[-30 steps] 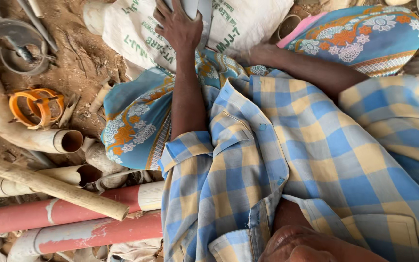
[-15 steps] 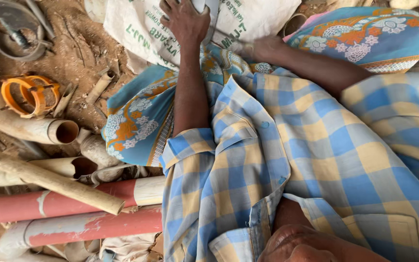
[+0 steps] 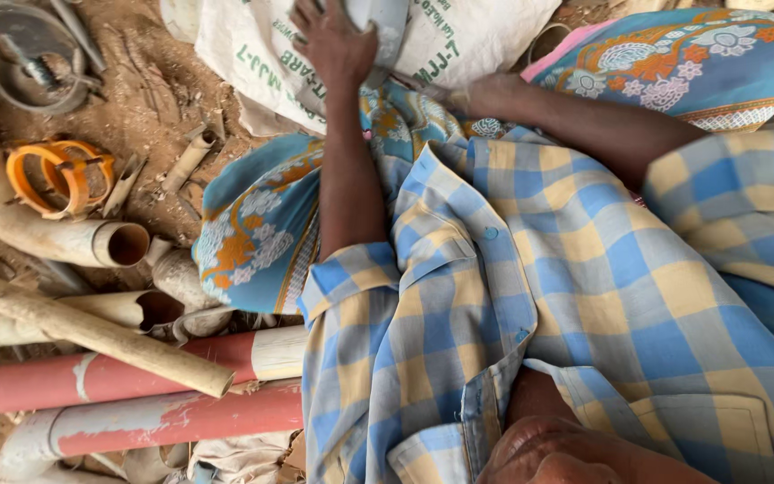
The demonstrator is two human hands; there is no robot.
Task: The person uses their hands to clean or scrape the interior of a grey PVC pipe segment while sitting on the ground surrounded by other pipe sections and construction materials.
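Leftmost, on the bare brown dirt ground (image 3: pixel 150 99), lies a heap of round pipes (image 3: pixel 91 358): dull cream tubes with open mouths and two long red ones with flaking pale patches. Above the pipes sits an orange plastic ring-shaped clamp (image 3: pixel 57 175), and beyond it a grey metal wire-framed object (image 3: pixel 24 54). Right of the pipes spreads a blue patterned cloth (image 3: pixel 257 229) with orange and white flowers, draped over the person's knee. Further right of the pipes, the left hand (image 3: pixel 333 40) lies fingers spread, closed around the edge of a smooth pale grey piece (image 3: pixel 382 27) resting on a coarse white woven sack (image 3: pixel 459 40). The right hand (image 3: pixel 481 94), well right of the pipes, rests low beside the cloth, mostly hidden; I cannot tell its grip. The hands are apart. A soft blue-and-yellow checked shirt (image 3: pixel 566 296) fills the right.
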